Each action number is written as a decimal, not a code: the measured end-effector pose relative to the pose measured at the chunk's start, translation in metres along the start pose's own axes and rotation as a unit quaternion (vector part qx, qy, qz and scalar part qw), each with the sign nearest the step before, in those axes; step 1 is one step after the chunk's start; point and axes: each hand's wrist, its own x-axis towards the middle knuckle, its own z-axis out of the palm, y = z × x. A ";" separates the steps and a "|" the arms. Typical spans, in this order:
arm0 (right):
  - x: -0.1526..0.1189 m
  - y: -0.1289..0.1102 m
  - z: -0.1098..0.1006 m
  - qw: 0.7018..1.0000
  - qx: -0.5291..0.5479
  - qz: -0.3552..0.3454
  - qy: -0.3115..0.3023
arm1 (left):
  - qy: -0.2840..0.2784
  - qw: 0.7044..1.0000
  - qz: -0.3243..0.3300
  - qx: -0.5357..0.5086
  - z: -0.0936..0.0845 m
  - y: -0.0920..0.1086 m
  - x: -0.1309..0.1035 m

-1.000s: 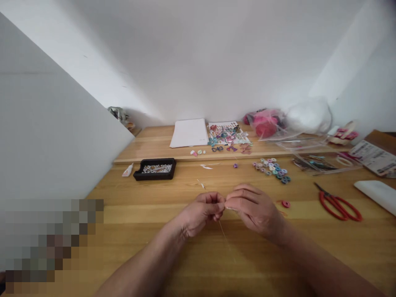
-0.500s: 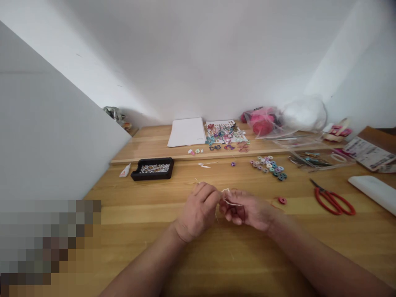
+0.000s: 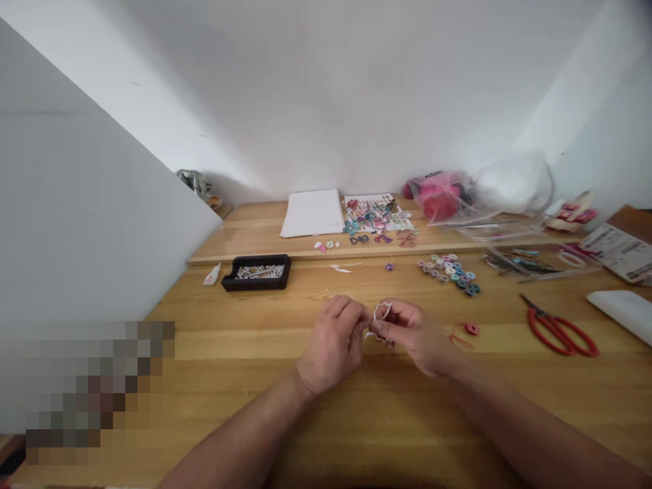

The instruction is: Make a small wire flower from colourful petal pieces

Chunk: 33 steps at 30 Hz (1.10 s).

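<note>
Both hands meet over the middle of the wooden table. My right hand pinches a small white looped piece between thumb and fingers. Close beside it, my left hand has its fingers pressed together at the left edge of the white piece; what they grip is too small to name. A thin thread end shows above the left fingers. Right of my right hand lies a red spool with loose orange-red thread. Red-handled scissors rest farther right.
A black tray of beads and a white glue bottle stand at the left. Several thread spools lie beyond my right hand. Paper sheets, colourful flower pieces and plastic bags sit on the raised back shelf.
My right hand has turned, its thumb now over the white piece, which shows as an open loop. The whole view has shifted slightly.
</note>
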 end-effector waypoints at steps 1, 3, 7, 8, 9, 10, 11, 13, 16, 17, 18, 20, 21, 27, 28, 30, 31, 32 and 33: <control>-0.001 -0.001 0.000 0.994 -0.085 -0.061 0.017 | 0.005 0.999 -0.028 -0.034 0.001 0.001 0.000; -0.002 -0.004 -0.003 0.952 -0.240 -0.186 0.038 | 0.004 0.991 -0.089 -0.099 0.002 0.003 0.001; -0.003 -0.008 -0.011 0.840 -0.394 -0.372 0.022 | -0.050 0.943 -0.222 -0.243 0.002 0.002 0.004; -0.003 -0.009 -0.013 0.819 -0.412 -0.400 0.015 | -0.067 0.920 -0.252 -0.294 0.001 0.001 0.004; -0.003 -0.011 -0.014 0.800 -0.427 -0.422 0.009 | -0.083 0.890 -0.282 -0.349 0.001 0.000 0.004; -0.003 -0.013 -0.014 0.784 -0.438 -0.439 0.003 | -0.097 0.854 -0.313 -0.403 0.000 -0.001 0.004; -0.003 -0.014 -0.015 0.772 -0.446 -0.453 -0.002 | -0.109 0.816 -0.343 -0.452 0.000 -0.001 0.004; -0.004 -0.016 -0.014 0.764 -0.448 -0.465 -0.012 | -0.124 0.751 -0.385 -0.521 -0.001 -0.002 0.004; -0.004 -0.015 -0.013 0.797 -0.421 -0.432 -0.015 | -0.119 0.759 -0.369 -0.523 -0.002 -0.003 0.005; -0.004 -0.014 -0.012 0.824 -0.404 -0.396 -0.008 | -0.108 0.795 -0.343 -0.489 -0.003 -0.003 0.005; -0.003 -0.012 -0.012 0.858 -0.379 -0.347 0.001 | -0.091 0.839 -0.311 -0.437 -0.003 -0.003 0.006; -0.001 -0.007 -0.012 0.933 -0.282 -0.224 -0.001 | -0.046 0.926 -0.222 -0.301 -0.004 -0.003 0.006; 0.000 -0.005 -0.013 0.964 -0.211 -0.159 -0.014 | -0.024 0.957 -0.170 -0.235 -0.004 -0.003 0.005; 0.002 0.001 -0.015 0.965 0.190 0.132 -0.119 | 0.017 0.998 0.065 0.011 -0.004 -0.004 0.000; 0.002 0.000 -0.014 0.954 0.221 0.154 -0.131 | 0.022 0.996 0.081 0.041 -0.004 -0.004 -0.001; 0.002 -0.003 -0.013 0.937 0.259 0.185 -0.147 | 0.027 0.990 0.105 0.086 -0.004 -0.004 -0.001; 0.002 -0.004 -0.013 0.930 0.271 0.198 -0.152 | 0.029 0.988 0.114 0.102 -0.005 -0.004 -0.001; 0.002 -0.004 -0.013 0.924 0.280 0.209 -0.158 | 0.032 0.985 0.123 0.116 -0.006 -0.004 -0.001; 0.002 -0.005 -0.012 0.918 0.287 0.220 -0.162 | 0.034 0.982 0.131 0.129 -0.007 -0.003 -0.001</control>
